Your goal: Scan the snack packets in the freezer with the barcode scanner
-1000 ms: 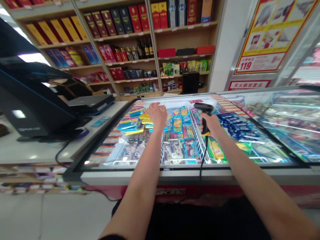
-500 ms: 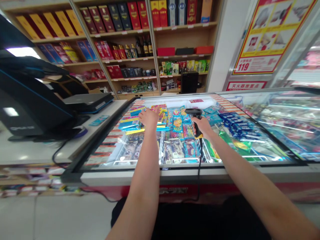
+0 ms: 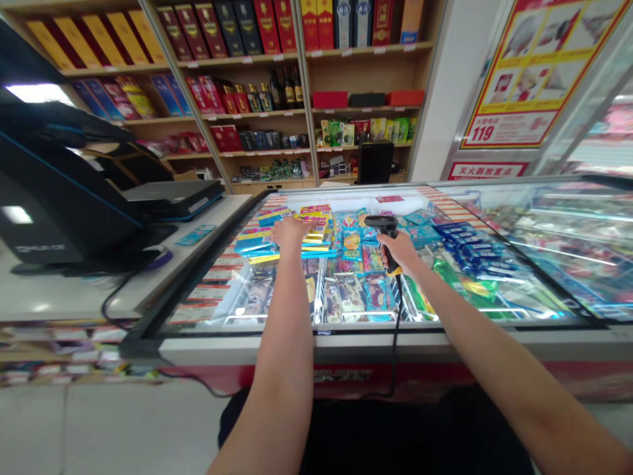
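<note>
My left hand (image 3: 289,232) reaches into the open chest freezer (image 3: 346,340) and closes on a yellow packet (image 3: 316,232) in the pile of yellow and blue packets at the far left. My right hand (image 3: 401,251) grips a black barcode scanner (image 3: 384,227) with a yellow handle, held above the middle compartment. The scanner's black cable (image 3: 394,343) hangs down over the freezer's front edge. Several wrapped ice creams fill the wire-divided compartments below both hands.
A black checkout terminal (image 3: 64,204) stands on the white counter (image 3: 74,297) at the left. The freezer's glass lid (image 3: 558,231) is slid to the right. Shelves (image 3: 297,99) of boxed goods and bottles line the back wall. A red and yellow poster (image 3: 534,72) hangs at the right.
My left hand has drawn back from the far end of the freezer and closed on the yellow packets. My right hand with the scanner has moved left and slightly down.
</note>
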Available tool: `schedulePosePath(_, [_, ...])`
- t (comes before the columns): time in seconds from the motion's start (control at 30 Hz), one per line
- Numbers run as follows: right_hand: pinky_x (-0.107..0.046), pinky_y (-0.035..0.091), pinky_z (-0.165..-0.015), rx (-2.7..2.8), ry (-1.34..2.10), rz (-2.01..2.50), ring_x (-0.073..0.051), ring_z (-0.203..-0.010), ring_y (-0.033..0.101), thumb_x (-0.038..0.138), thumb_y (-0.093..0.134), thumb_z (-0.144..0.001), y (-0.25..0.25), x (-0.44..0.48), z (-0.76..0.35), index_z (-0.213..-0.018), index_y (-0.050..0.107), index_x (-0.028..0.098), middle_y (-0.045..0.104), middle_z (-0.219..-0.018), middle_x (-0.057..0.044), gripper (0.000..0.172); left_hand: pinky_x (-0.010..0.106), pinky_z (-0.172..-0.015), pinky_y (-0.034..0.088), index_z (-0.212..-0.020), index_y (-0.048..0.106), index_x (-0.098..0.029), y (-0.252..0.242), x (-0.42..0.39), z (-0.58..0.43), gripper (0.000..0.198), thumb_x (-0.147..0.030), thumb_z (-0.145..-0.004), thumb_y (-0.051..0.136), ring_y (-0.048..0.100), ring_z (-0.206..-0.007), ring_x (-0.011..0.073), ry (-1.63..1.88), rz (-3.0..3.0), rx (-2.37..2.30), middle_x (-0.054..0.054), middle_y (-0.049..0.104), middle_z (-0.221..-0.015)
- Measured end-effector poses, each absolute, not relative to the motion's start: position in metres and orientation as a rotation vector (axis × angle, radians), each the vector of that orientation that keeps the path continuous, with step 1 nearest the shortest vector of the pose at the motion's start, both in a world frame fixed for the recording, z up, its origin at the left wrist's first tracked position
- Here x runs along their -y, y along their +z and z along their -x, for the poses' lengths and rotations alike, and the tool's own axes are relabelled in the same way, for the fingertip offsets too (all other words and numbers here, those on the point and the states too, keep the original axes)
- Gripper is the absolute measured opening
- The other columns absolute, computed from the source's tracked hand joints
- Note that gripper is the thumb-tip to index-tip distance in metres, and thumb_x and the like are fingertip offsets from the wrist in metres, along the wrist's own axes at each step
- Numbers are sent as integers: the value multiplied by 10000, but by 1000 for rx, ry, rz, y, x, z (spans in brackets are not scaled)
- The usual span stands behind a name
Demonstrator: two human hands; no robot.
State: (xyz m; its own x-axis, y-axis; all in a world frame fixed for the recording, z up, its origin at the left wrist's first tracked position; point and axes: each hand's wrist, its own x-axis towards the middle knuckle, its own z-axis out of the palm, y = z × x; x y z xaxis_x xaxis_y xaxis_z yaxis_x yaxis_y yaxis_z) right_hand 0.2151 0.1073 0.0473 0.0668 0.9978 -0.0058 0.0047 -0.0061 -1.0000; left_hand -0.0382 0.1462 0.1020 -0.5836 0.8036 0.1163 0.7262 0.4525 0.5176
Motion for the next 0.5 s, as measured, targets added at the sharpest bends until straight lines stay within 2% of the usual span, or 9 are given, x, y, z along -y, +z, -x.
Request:
schedulePosePath(0.17, [-239, 380, -304, 1170, 1150, 1264, -130, -310, 457, 231, 650, -777, 49, -105, -216, -728, 486, 212, 513, -432, 40, 172, 497, -1040, 373, -1108, 655, -176, 98, -153, 41, 676, -625, -620, 787, 520, -1271, 415, 862, -1377, -2433, 220, 630, -1295])
schedulePosePath(0.3, [-243, 383, -302, 1183, 1122, 1272, -133, -309, 461, 225, 646, -782, 48, -106, -217, -721, 493, 210, 516, -435, 39, 165, 438, -949, 448, -1048, 667, -149, 96, -151, 42, 562, -527, -654, 800, 572, -1221, 402, 961, -1336, -2370, 232, 662, -1227])
schedulePosePath(0.5, [-239, 387, -314, 1207, 1100, 1275, -133, -319, 467, 260, 686, -779, 48, -106, -218, -742, 492, 217, 522, -442, 44, 202, 408, -979, 446, -1211, 583, -109, 95, -149, 40, 527, -349, -764, 728, 588, -1214, 362, 1310, -1323, -2402, 234, 642, -1255])
